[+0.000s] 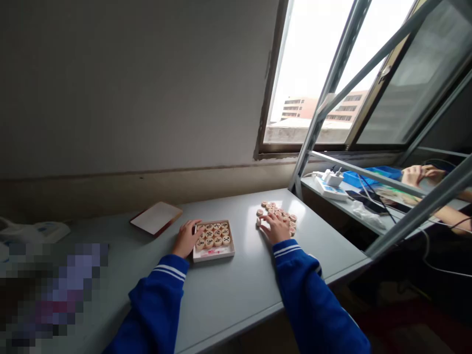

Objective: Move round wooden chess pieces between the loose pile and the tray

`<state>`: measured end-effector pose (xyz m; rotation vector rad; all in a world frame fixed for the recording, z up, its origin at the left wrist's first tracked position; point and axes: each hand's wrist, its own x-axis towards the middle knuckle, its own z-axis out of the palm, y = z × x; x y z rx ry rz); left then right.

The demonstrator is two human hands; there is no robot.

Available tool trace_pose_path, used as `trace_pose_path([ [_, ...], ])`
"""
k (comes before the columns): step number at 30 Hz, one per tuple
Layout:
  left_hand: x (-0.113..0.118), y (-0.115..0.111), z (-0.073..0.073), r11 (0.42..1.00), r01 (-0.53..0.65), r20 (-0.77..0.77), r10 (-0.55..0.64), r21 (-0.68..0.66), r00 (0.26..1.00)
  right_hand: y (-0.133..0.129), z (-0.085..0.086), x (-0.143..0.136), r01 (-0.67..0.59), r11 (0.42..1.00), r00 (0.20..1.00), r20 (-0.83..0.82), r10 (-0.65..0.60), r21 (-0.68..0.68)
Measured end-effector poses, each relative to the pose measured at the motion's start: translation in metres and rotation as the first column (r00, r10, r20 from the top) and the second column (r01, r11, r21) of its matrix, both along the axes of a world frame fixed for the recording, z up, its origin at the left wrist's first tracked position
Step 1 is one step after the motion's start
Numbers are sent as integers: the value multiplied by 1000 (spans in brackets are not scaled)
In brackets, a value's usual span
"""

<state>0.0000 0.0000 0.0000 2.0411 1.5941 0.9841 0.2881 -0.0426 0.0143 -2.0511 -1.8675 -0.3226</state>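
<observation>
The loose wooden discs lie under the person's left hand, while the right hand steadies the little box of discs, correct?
Not quite: the head view shows the sides swapped. The right hand rests on the loose wooden discs, and the left hand steadies the little box of discs.

Looks like a plain office or dorm-type workroom, upper floor. Grey laminate desk (228,290) pushed against a bare wall under a large sliding window (313,73), other buildings (317,110) visible outside. Neighbouring desk (368,209) carries a power strip (330,188), cables, blue tray (372,174); another person's arm (424,174) rests there.
</observation>
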Motion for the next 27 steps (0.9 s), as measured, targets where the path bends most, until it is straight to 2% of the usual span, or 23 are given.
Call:
trace_pose_path([
  [3,-2,2,2,999,35,-10,-34,10,999,-3,-2,-7,-145,989,985,-91,145,6],
  [6,-5,3,3,999,-15,-46,16,34,999,-3,-4,-16,-271,963,941,-207,267,8],
  [10,-7,-2,7,996,-59,-137,67,64,988,-1,-6,-25,-380,925,879,-322,352,-25],
  [12,-6,-5,11,997,-62,-166,67,35,984,-1,-7,-28,-422,906,853,-352,386,-27],
  [16,-3,-10,19,990,-100,-182,82,-95,980,-2,-9,-29,-466,884,816,-396,422,-19],
  [20,-1,-11,22,983,-109,-194,79,-148,978,-4,-8,-28,-472,881,794,-428,433,15],
  [27,-1,-10,19,986,-129,-227,104,-100,968,-7,-7,-30,-537,843,793,-357,493,-28],
])
